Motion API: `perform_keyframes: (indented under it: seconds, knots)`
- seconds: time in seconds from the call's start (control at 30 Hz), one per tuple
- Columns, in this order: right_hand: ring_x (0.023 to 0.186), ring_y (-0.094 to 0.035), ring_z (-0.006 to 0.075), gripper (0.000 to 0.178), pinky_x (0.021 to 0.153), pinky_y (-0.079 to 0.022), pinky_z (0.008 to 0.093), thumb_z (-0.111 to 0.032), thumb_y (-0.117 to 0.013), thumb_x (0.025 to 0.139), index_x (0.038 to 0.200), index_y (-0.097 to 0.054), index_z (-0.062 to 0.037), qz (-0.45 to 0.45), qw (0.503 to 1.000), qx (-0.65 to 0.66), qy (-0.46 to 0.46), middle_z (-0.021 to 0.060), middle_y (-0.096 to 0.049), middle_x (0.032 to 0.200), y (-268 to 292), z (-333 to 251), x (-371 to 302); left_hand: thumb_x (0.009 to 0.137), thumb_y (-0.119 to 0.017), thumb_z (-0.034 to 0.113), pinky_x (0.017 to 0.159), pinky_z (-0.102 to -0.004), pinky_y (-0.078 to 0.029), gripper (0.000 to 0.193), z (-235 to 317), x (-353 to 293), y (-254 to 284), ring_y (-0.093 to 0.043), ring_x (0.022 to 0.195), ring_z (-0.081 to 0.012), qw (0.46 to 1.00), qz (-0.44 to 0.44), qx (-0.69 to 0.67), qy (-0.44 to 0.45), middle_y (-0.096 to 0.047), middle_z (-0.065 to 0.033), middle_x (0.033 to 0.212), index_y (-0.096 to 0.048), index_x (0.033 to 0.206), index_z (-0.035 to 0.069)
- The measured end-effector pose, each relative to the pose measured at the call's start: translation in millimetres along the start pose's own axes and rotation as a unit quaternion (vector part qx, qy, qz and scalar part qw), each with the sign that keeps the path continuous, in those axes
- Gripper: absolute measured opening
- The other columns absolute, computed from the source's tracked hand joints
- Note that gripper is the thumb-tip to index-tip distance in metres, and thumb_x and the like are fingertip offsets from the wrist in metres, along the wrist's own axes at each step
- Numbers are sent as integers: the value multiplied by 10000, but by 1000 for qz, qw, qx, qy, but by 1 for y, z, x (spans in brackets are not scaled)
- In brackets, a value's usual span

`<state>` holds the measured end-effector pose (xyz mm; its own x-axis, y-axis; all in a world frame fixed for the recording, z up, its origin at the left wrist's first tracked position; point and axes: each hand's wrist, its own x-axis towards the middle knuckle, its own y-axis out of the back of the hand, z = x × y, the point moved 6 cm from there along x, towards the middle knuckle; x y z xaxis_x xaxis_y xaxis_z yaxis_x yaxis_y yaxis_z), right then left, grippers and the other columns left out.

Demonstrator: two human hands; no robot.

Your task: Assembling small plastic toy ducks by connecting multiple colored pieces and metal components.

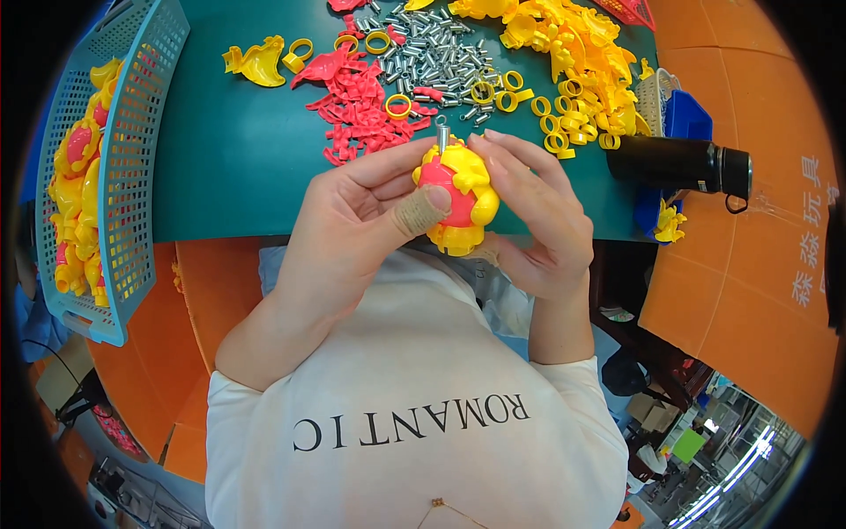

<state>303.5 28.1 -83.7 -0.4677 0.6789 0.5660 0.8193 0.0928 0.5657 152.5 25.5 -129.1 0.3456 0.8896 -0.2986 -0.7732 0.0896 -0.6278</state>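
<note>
Between both hands, at the near edge of the green table, I hold a small yellow and red plastic toy figure (461,198). A metal spring (442,134) sticks up from its top. My left hand (370,207) is closed on the figure's left side, its taped thumb pressed on the red front. My right hand (539,207) grips the other side, fingers over the yellow part and thumb low. The figure's back is hidden by my fingers. Just beyond it lie a pile of red plastic pieces (357,110) and a heap of metal springs (436,57).
A blue basket (132,167) with yellow and red figures stands at the left. Yellow shells (564,35) and yellow rings (573,115) lie at the far right. A black bottle (670,163) lies by blue bins (687,115). Orange cardboard (731,247) flanks the table (238,159).
</note>
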Motion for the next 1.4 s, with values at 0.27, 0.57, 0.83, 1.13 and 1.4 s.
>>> perform_keyframes:
  seconds: [0.27,0.57,0.83,1.13,1.4]
  knots:
    - [1202,-505,397,624,964,-448,429,-88,-809,657,1217,-553,7,24,994,98,-53,243,-543,1276,-10,2,-4,868,-673,104,864,-279,-513,521,8,-6,-4,-589,1002,-131,994,-7,88,-66,-620,-130,1130,-460,1309,-75]
    - [1200,-496,420,458,982,-430,460,-154,-750,787,1141,-549,55,154,898,391,-135,411,-440,1258,-10,6,-23,874,-642,56,881,-269,-508,490,8,-10,-16,-584,1018,-126,987,-85,109,-79,-615,-114,1143,-467,1323,-38]
    - [1205,-470,473,472,994,-404,493,-212,-713,818,1204,-540,-2,185,838,508,-72,414,-411,1282,-17,-8,-27,886,-579,-14,892,-267,-498,306,11,-12,-9,-635,1019,-171,975,-137,144,-96,-645,-127,1159,-606,1191,-14]
    - [1263,-411,460,459,1024,-379,477,-273,-670,844,1186,-505,-15,172,864,463,-98,428,-374,1303,-22,-1,-26,706,-773,68,900,-334,-515,589,24,-18,-13,-605,1091,-259,946,-132,242,-170,-558,-214,1260,-544,1234,-58]
    - [1270,-410,448,439,1032,-371,474,-223,-685,833,1184,-514,-22,170,860,473,-87,426,-372,1305,-27,-9,-19,713,-731,-45,880,-296,-508,518,34,-21,-8,-648,1031,-272,930,-136,271,-210,-581,-227,1217,-584,1210,-29]
